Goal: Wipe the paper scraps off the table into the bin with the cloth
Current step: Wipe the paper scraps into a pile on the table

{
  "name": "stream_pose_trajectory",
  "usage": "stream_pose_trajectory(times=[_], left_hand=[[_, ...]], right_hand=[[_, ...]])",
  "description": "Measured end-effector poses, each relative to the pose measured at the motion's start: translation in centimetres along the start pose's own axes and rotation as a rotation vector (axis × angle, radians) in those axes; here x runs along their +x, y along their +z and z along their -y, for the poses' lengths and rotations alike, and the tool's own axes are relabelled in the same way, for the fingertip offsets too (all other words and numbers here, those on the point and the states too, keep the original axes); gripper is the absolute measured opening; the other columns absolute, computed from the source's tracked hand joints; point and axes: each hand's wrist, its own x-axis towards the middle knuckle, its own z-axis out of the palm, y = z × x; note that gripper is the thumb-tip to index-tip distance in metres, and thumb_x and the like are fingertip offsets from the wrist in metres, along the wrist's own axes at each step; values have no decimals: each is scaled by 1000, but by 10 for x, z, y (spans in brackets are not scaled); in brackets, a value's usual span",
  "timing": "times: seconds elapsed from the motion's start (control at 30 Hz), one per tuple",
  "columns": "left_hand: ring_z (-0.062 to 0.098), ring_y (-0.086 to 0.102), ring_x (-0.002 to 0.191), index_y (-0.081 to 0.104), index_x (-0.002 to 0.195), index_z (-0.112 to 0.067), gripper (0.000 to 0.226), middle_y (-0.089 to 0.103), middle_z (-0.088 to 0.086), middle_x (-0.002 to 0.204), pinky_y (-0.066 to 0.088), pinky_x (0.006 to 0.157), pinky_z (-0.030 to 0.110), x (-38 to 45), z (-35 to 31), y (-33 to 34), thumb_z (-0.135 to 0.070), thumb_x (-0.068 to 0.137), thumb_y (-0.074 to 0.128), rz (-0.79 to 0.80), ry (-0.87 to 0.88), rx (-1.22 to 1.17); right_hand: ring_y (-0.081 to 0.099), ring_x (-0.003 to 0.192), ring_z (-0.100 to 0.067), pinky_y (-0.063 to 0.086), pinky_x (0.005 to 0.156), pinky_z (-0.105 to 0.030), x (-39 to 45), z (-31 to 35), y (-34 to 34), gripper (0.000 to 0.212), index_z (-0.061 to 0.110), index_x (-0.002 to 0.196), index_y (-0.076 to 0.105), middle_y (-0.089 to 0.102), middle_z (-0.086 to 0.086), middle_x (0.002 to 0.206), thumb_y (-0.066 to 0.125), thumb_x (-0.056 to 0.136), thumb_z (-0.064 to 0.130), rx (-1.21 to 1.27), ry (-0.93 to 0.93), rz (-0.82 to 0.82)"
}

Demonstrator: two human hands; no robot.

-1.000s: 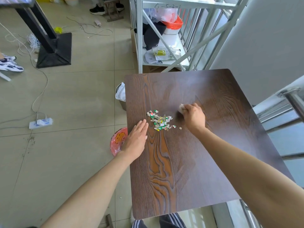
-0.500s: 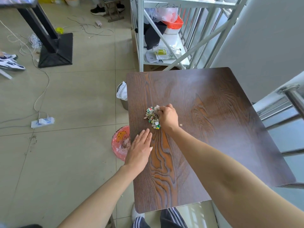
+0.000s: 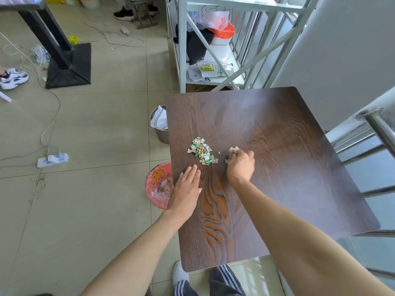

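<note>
A heap of small green, white and red paper scraps (image 3: 202, 152) lies on the dark wooden table (image 3: 288, 167) near its left edge. My right hand (image 3: 240, 165) is closed on a crumpled grey cloth (image 3: 232, 153), pressed to the table just right of the heap. One stray scrap (image 3: 218, 152) sits between heap and cloth. My left hand (image 3: 186, 191) rests flat on the table's left edge, fingers apart, just below the heap. A bin lined with a pink bag (image 3: 158, 186) stands on the floor beside that edge, partly hidden by my left hand.
A metal bin (image 3: 159, 124) with white paper stands against the table's left side, farther away. A white metal shelf (image 3: 213, 50) with bags is behind the table. A power strip (image 3: 52, 160) and cables lie on the tiled floor at left. A steel railing (image 3: 380, 124) runs at right.
My right hand swept the cloth left into the scraps, bunching them, then drew back to the right of the heap. My left hand has stayed flat on the table edge.
</note>
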Motion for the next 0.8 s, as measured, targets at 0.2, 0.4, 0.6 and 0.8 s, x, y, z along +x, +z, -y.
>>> stream_pose_trajectory(times=[0.2,0.4,0.6,0.8], left_hand=[[23,0,148,8,149,-6,57,1,10,160,2,121,37,3,1,3,-24,101,33,-14,-19,13],[29,20,144,24,148,-7,51,26,14,155,9,121,39,0,-3,0,-13,98,33,-51,31,-24],[29,14,147,20,147,-2,57,15,14,158,11,120,40,4,5,6,-22,98,42,-47,35,-16],[24,3,148,12,149,-5,57,4,11,160,1,119,35,3,6,7,-21,101,36,-68,42,3]], right_hand=[[57,98,-38,46,83,-36,-20,49,31,28,4,107,66,51,-18,116,44,94,14,104,-34,70],[58,93,-38,46,82,-34,-36,84,52,27,5,103,67,51,-16,112,43,93,11,211,-86,168],[57,93,-34,43,78,-32,-17,79,33,30,2,102,66,59,-21,104,41,94,15,207,-186,123],[58,97,-39,46,85,-35,44,60,18,30,1,104,66,56,-23,113,42,94,16,134,-92,63]])
